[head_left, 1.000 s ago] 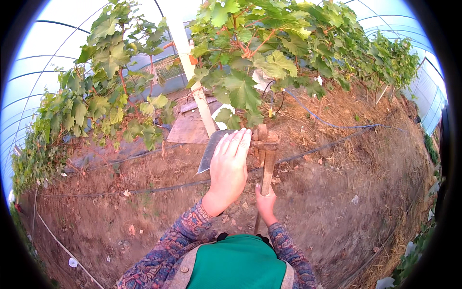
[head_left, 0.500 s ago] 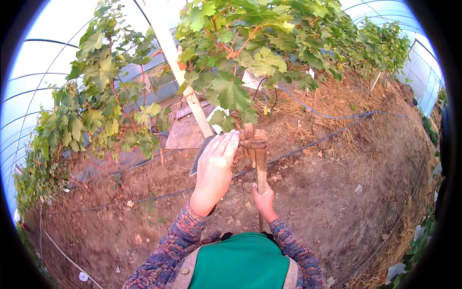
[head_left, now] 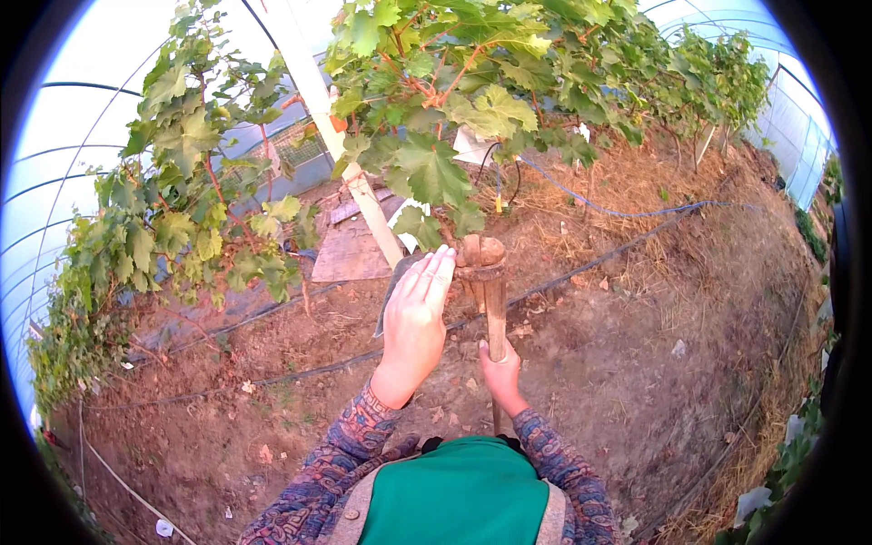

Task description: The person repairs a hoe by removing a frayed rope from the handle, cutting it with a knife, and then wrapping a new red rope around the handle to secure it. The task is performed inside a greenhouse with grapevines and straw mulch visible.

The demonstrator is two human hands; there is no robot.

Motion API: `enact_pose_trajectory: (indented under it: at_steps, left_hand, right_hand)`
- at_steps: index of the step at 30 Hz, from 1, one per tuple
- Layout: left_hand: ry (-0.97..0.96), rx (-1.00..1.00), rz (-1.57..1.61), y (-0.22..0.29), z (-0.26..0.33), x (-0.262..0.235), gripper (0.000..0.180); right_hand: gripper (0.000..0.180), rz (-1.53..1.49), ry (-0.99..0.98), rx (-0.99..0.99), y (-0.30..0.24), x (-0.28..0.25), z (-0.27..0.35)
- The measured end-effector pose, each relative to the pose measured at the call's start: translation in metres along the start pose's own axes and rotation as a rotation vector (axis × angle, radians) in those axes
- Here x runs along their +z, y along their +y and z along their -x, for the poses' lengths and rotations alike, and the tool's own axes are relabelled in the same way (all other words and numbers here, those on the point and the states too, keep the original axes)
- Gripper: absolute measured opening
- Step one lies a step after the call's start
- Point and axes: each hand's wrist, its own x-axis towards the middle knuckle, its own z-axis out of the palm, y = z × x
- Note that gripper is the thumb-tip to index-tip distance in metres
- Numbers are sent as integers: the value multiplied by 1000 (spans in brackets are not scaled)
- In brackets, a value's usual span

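Note:
Upright in front of me stands a hoe with a worn wooden handle [head_left: 495, 313], its top end bound by a rusty metal band. My right hand [head_left: 500, 371] is wrapped round the handle below the head. The dark metal blade [head_left: 386, 304] lies to the left, mostly hidden behind my left hand [head_left: 418, 322]. That hand is laid flat along the blade, its fingers stretched out straight and close together, with the fingertips near the band. Its thumb and palm side are out of sight. Grape leaves [head_left: 434, 171] hang just beyond the hoe's top.
Vines [head_left: 182, 182] grow at left and along the back. A pale slanted post [head_left: 331, 127] rises behind my left hand. A black hose [head_left: 581, 272] crosses the bare soil [head_left: 618, 391], and a blue line [head_left: 618, 216] runs over straw. A flat board [head_left: 350, 254] lies by the post.
The top of the hoe has tipped slightly, showing more of its rounded wooden end. My left hand and the blade have shifted a little to the right. My right hand keeps its grip.

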Motion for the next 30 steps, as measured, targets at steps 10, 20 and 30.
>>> enact_pose_trajectory:
  at_steps: [10,20,30]
  left_hand:
    - [0,-5,18,17,-7,-9,56]
    - [-12,6,-58,26,-4,6,58]
    - [17,-21,28,43,-7,13,64]
  right_hand:
    - [17,-40,-50,105,14,-7,-4]
    - [21,91,12,-35,14,-21,-7]
    - [23,40,22,-84,19,-24,-7]
